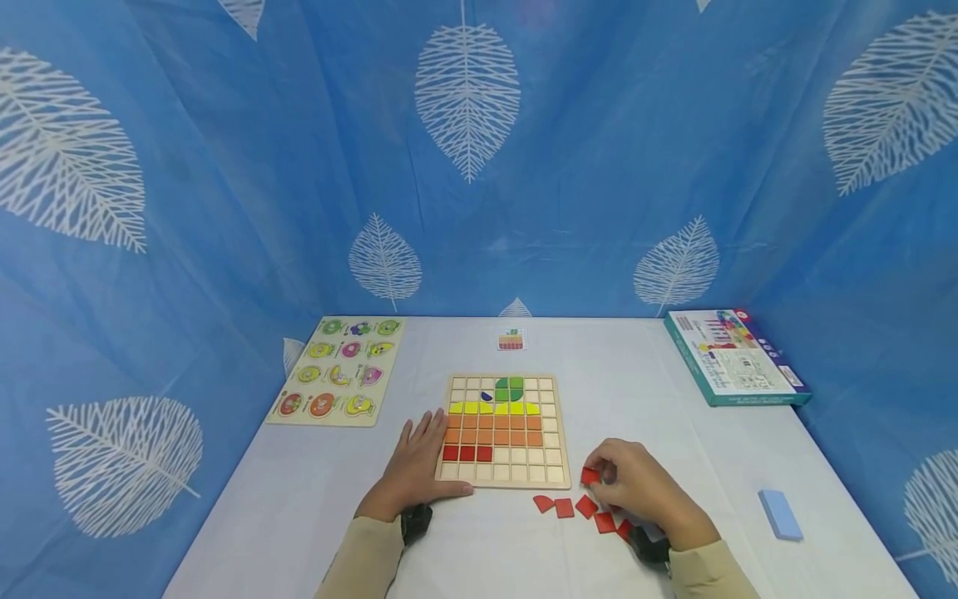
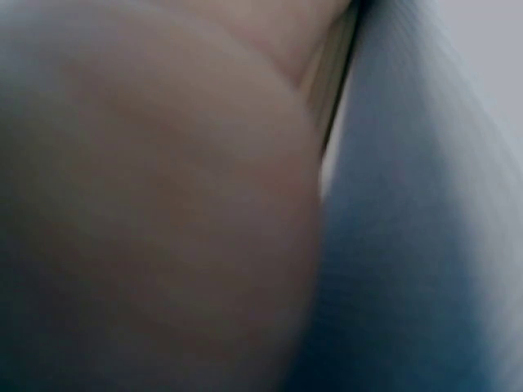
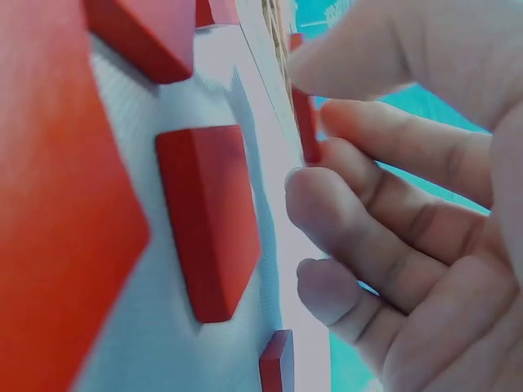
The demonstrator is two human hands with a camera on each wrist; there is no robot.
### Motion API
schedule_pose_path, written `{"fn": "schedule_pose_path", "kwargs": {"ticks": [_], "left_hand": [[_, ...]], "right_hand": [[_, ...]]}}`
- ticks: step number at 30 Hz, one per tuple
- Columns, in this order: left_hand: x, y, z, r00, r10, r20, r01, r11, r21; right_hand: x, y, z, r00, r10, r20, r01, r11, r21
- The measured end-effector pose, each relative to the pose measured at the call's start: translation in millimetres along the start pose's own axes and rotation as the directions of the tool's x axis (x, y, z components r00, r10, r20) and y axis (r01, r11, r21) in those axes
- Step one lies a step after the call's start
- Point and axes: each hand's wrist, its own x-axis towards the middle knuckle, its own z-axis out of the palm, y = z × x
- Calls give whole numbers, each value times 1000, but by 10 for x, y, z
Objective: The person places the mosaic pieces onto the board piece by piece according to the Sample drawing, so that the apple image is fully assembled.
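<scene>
My right hand (image 1: 636, 487) is pinching a small red tile (image 1: 590, 476) between thumb and fingertips, its grip holding the piece just off the lower right corner of the wooden grid board (image 1: 503, 430). In the right wrist view the tile (image 3: 306, 122) is showing edge-on between my thumb and curled fingers (image 3: 384, 188).

My left hand (image 1: 416, 466) is lying flat on the desk (image 1: 299, 499) with fingers straight and relaxed, its grip released, the fingertips touching the board's left edge. The left wrist view is showing only blurred skin and blue cloth.

Loose red tiles (image 1: 576, 507) are lying on the desk just in front of my right hand, near the board's lower right corner. The board is carrying rows of yellow, orange and red squares with green pieces at the top; three red squares are sitting at the left of the lowest filled row.

Farther out, a small picture card (image 1: 512, 339) is lying beyond the board, a fruit peg puzzle (image 1: 340, 370) is lying at the far left, a teal box (image 1: 733, 358) at the far right, and a pale blue block (image 1: 780, 514) near the right edge. A blue curtain with white leaves (image 1: 467, 100) is surrounding the desk.
</scene>
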Motion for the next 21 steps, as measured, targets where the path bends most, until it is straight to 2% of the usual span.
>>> {"fn": "schedule_pose_path", "kwargs": {"ticks": [4, 15, 21], "left_hand": [[6, -11, 9, 1000, 2, -1, -2, 1000, 5], [1, 9, 2, 1000, -3, -4, 3, 1000, 2], [-1, 10, 2, 1000, -6, 5, 6, 1000, 24]], "right_hand": [[4, 12, 10, 999, -29, -34, 29, 1000, 5], [128, -80, 34, 985, -168, -26, 169, 986, 12], [276, -165, 92, 957, -289, -41, 288, 957, -22]]}}
